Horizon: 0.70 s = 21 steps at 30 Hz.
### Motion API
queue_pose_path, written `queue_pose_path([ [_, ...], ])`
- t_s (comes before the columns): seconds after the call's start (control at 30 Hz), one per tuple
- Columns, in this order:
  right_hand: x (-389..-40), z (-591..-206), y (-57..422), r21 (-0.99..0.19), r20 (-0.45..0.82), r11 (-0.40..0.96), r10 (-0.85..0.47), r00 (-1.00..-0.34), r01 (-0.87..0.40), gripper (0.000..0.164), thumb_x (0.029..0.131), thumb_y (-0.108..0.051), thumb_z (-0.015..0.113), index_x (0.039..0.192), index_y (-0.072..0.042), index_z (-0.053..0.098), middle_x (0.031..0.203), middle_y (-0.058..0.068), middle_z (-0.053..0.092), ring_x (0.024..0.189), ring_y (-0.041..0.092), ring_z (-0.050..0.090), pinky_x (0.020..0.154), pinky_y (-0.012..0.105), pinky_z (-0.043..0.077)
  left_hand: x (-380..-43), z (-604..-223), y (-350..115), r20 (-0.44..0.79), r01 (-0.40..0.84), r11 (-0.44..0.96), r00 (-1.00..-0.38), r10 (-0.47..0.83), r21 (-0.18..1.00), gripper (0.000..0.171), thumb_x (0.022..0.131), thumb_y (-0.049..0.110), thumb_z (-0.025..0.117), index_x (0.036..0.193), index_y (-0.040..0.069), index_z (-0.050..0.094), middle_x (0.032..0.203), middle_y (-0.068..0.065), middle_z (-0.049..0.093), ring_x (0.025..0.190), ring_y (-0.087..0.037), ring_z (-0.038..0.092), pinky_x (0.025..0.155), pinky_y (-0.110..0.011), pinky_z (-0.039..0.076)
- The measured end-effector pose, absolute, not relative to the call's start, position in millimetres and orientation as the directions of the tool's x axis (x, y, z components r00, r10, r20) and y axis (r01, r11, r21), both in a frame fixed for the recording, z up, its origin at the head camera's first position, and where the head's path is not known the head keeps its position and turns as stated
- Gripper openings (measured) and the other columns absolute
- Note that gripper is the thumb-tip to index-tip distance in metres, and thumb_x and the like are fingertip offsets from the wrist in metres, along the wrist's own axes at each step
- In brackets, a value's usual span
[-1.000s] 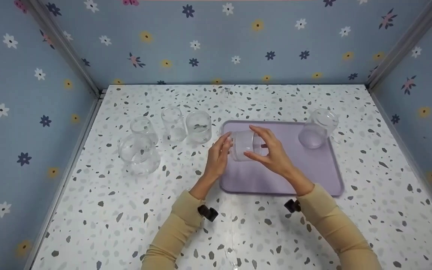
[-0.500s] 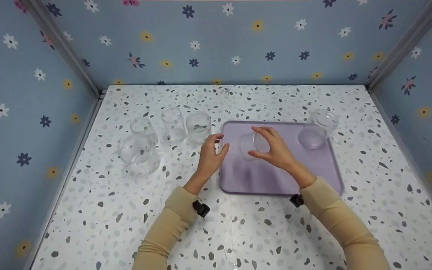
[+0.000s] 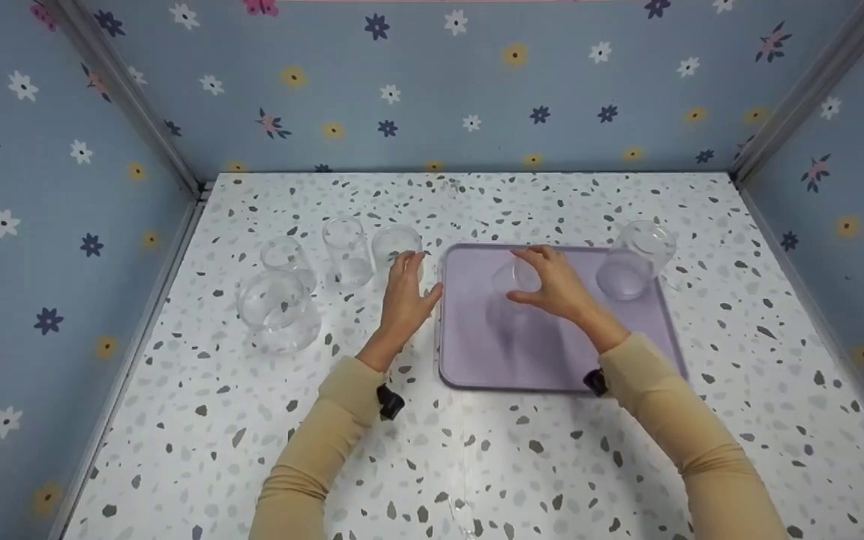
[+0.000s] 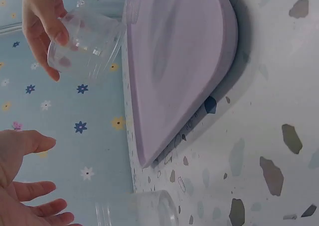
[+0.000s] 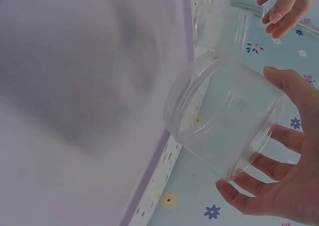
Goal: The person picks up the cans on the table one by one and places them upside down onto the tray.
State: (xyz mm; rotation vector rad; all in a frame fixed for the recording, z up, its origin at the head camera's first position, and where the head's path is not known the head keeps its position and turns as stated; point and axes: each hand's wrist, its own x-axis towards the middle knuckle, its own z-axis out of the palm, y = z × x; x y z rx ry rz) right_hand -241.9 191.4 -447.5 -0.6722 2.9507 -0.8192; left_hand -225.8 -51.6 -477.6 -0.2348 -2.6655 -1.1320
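Because the jar (image 5: 234, 119) is gripped by its smooth end in the right hand (image 3: 561, 287), its ridged rim (image 5: 188, 99) is left uncovered, tilted toward the tray (image 3: 477, 352) below, presumably to be spared contact. Nothing is held by the left hand (image 3: 403, 301), whose fingers are spread near another jar (image 3: 396, 238) on the surface (image 3: 477, 450), left of the tray.

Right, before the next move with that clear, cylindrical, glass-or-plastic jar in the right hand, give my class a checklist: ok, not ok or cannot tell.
1. Right hand grips the held jar, fingers round it: ok.
2. Held jar is over the pale purple, rectangular, smooth tray: ok.
3. Held jar rests on the tray: not ok, it is in the air.
4. Clear, tall, cylindrical jar stands on the tray's right side: ok.
5. Left hand holds a container: not ok.
6. Held jar's material, glass or plastic: cannot tell.
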Motion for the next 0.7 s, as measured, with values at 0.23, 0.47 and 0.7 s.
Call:
queue_pose_path([
  [0.23,-255.6,-450.1,191.2,-0.395,0.062,0.828,-0.409,-0.91,-0.399,0.07,0.073,-0.031,0.072,0.13,-0.004,0.043,0.124,0.025,0.042,0.11,0.041,0.038,0.091,0.05,0.032,-233.7,-479.8,-54.0,0.251,0.215,0.784,-0.965,0.079,0.582,0.058,0.08,0.02,0.065,0.127,-0.004,0.041,0.132,-0.022,0.031,0.123,-0.035,0.029,0.098,-0.045,0.027],
  [0.47,-266.8,-454.3,192.0,-0.362,0.011,0.86,-0.382,-0.924,-0.359,0.07,0.073,-0.03,0.071,0.132,-0.007,0.041,0.125,0.024,0.04,0.112,0.042,0.036,0.089,0.056,0.031,-246.4,-478.8,-55.6,0.19,0.151,0.835,-0.98,0.057,0.529,0.063,0.08,0.024,0.065,0.13,-0.001,0.039,0.136,-0.022,0.026,0.127,-0.038,0.019,0.093,-0.056,0.027],
  [0.7,-276.3,-456.7,194.8,-0.323,-0.053,0.893,-0.347,-0.936,-0.312,0.071,0.074,-0.029,0.071,0.134,-0.008,0.039,0.129,0.024,0.036,0.113,0.042,0.032,0.086,0.059,0.031,-258.4,-477.6,-57.6,0.128,0.115,0.851,-0.99,0.056,0.512,0.065,0.079,0.025,0.066,0.132,0.001,0.037,0.139,-0.019,0.023,0.129,-0.036,0.013,0.091,-0.062,0.023],
])
